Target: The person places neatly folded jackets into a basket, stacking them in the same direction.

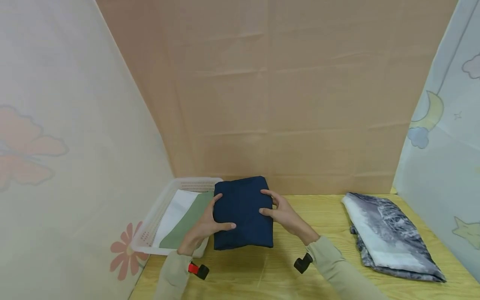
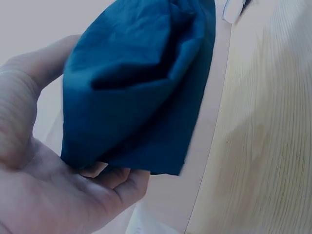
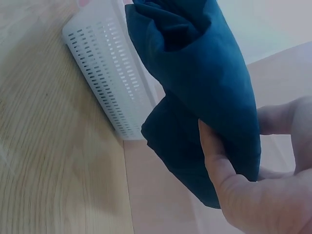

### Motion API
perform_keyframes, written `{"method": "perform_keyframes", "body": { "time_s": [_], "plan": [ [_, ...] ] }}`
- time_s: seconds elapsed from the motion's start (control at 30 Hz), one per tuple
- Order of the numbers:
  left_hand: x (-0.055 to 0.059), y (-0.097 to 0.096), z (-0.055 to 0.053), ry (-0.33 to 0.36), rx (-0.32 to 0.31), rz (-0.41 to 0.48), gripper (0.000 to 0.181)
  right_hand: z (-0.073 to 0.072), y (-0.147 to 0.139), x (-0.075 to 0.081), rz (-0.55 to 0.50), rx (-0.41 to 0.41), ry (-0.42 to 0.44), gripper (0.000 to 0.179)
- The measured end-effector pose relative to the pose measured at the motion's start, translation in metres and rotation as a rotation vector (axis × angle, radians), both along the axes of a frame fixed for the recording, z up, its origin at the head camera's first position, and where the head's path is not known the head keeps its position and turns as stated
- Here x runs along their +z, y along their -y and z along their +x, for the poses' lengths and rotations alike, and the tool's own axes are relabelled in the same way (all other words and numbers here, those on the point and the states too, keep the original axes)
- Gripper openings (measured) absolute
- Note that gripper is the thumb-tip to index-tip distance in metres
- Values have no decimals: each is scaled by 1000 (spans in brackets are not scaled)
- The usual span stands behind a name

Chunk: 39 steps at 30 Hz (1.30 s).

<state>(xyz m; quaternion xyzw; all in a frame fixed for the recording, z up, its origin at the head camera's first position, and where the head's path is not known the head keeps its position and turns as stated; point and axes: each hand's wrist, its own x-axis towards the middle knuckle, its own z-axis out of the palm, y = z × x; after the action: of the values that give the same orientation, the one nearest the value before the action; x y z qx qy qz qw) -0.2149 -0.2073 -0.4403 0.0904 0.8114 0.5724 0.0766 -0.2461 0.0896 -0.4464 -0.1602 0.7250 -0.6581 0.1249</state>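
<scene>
A folded dark blue cloth [image 1: 243, 212] is held up above the table between both hands. My left hand [image 1: 207, 223] grips its left side, thumb on the near face and the other fingers behind or beneath. On the right edge, my right hand [image 1: 283, 212] pinches the cloth with thumb and fingers. In the left wrist view the cloth [image 2: 131, 97] shows loose folds along its underside. From the right wrist view, the cloth [image 3: 209, 83] hangs in layers, a lower flap sagging apart from the rest. Just left of the cloth stands a white plastic basket [image 1: 150, 221].
Inside the basket lie a white folded cloth [image 1: 173, 212] and a green one [image 1: 187, 225]. A grey and white patterned folded fabric [image 1: 393, 237] lies on the wooden table [image 1: 300, 275] at the right. A brown sheet [image 1: 285, 104] closes off the back; printed sheets hang at both sides.
</scene>
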Motion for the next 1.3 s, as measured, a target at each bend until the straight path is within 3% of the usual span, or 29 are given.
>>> {"method": "perform_keyframes", "body": {
  "time_s": [0.3, 0.53, 0.93, 1.3],
  "plan": [
    [4, 16, 2, -28, 56, 65, 93, -3, 15, 8, -33, 40, -6, 72],
    [12, 30, 6, -30, 69, 81, 88, -4, 31, 13, -37, 70, -16, 72],
    [15, 58, 6, 11, 165, 63, 83, -8, 63, 20, -50, 113, -2, 72],
    [29, 85, 12, -3, 199, 36, 80, -6, 93, 31, -17, 125, -67, 72]
  ]
}}
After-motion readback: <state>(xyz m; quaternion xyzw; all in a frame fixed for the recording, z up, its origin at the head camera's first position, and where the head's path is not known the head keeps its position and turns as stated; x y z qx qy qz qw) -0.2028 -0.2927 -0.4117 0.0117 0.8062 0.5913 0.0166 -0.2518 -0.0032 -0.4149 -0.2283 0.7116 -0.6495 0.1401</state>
